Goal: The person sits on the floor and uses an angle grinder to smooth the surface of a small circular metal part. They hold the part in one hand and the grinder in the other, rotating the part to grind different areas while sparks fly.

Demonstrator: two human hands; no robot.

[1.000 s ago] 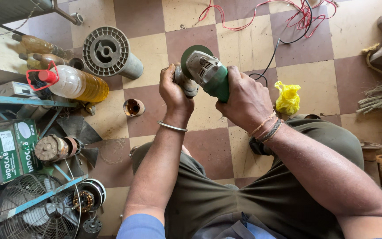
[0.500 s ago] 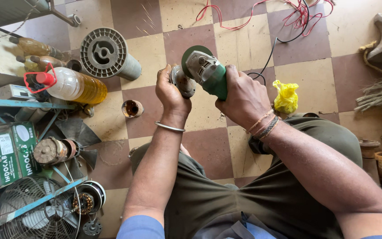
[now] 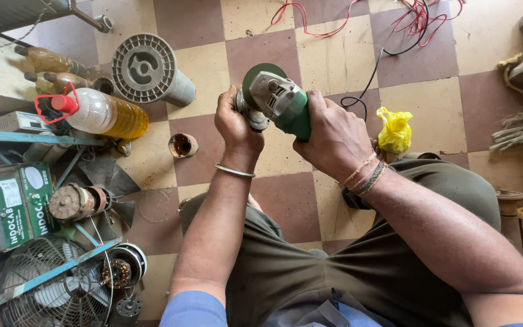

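Note:
A green and grey angle grinder is held above the checkered floor, its round guard pointing up and away from me. My right hand wraps around the green body from the right. My left hand grips the grey head and side of the grinder from the left, a metal bangle on its wrist. The grinder's black cord runs off to the upper right. My knees in olive trousers are below the tool.
A plastic bottle of yellow oil, a grey ribbed cylinder, a small round cup, motor parts, a green box and a fan cage lie at left. A yellow bag and red wires sit at right.
Both hands and the grinder have stayed almost in place; the view has shifted only slightly.

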